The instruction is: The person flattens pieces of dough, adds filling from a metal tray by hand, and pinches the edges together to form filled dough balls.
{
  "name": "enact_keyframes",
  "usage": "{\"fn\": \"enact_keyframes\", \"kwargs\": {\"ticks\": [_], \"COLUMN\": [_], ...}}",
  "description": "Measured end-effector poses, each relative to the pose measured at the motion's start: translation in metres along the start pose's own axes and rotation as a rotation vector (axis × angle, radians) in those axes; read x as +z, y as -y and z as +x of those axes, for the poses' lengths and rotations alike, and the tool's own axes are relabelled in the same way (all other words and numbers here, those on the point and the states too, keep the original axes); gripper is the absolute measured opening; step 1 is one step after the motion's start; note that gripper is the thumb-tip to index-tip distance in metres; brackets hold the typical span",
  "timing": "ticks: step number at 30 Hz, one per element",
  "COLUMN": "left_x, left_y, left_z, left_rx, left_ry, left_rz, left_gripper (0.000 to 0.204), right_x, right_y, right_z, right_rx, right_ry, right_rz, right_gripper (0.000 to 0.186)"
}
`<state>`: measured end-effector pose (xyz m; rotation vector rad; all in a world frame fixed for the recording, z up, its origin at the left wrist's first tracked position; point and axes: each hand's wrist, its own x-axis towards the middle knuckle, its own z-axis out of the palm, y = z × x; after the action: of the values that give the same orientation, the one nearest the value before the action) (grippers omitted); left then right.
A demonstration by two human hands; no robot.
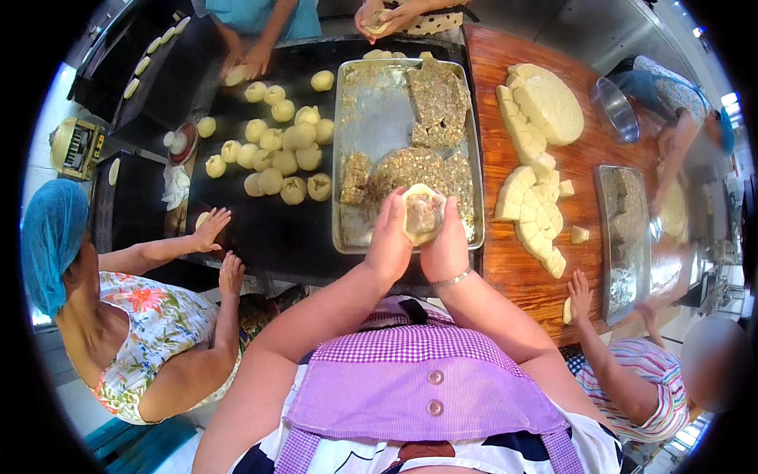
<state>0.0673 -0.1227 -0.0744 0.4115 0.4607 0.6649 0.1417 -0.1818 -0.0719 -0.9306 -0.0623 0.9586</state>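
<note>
My left hand (388,241) and my right hand (444,245) are cupped around a pale dough round (423,234) with speckled filling in its middle. Both are over the front of a metal tray (341,142), which holds slabs and a mound of nutty, chopped filling (438,114). Left of the tray, several pale dough balls (305,135), some with open tops, lie on a black worktop (237,193). To the right, a flat dough slab and several cut dough pieces (545,107) lie on a wooden board (517,292).
Co-workers' hands work at the left (209,231), top left (257,59), top center (387,17) and lower right (580,296); another person (671,134) is at upper right. A steel bowl (614,107) and second long tray (624,237) sit rightward. A dark raised block (162,71) stands upper left.
</note>
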Motion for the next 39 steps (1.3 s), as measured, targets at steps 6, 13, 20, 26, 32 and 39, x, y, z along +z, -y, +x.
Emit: {"fn": "enact_keyframes", "kwargs": {"ticks": [6, 13, 20, 26, 32, 39], "left_x": [0.011, 0.004, 0.015, 0.015, 0.023, 0.018], "left_y": [-0.001, 0.032, 0.008, 0.016, 0.023, 0.001], "left_z": [-0.015, -0.022, -0.003, -0.017, -0.015, 0.001], "left_rx": [0.103, 0.312, 0.272, 0.231, 0.373, 0.194], "left_ry": [-0.031, -0.18, 0.09, 0.09, -0.105, 0.144], "left_rz": [0.141, 0.629, 0.211, 0.148, 0.773, 0.023], "left_gripper": [0.037, 0.032, 0.049, 0.037, 0.037, 0.039], "right_x": [-0.004, -0.006, 0.001, -0.016, -0.012, 0.011], "right_y": [0.019, -0.005, 0.01, 0.01, 0.0, 0.022], "right_z": [-0.001, -0.014, 0.002, 0.004, 0.0, -0.007], "right_rx": [-0.048, -0.132, -0.091, -0.236, -0.309, -0.378], "right_ry": [0.118, 0.045, 0.134, 0.174, 0.087, 0.229], "right_rz": [-0.23, -0.321, 0.137, -0.252, -0.457, -0.139], "right_gripper": [0.043, 0.029, 0.031, 0.033, 0.034, 0.035]}}
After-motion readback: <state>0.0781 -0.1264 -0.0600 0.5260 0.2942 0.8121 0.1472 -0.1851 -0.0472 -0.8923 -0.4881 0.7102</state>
